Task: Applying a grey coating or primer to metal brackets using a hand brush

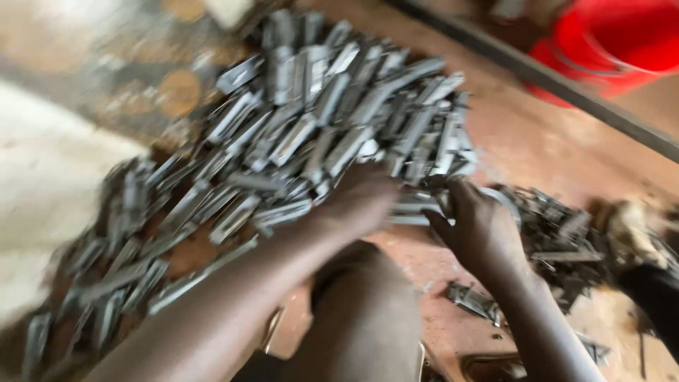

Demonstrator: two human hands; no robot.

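Sorting at a heap of metal strips. My left hand [361, 201] lies palm-down on the near edge of the pile of grey metal strips [318, 120], fingers spread flat among them; blur hides whether any strip is pinched. My right hand [477, 226], just beside it, curls around a thin curved metal band [503, 200] and some strip ends. Beyond my right hand lies darker scrap [566, 237]; farther off, a red bucket [615, 42]. I judge the step as gathering strips; the next move calls for a firm closing grip.
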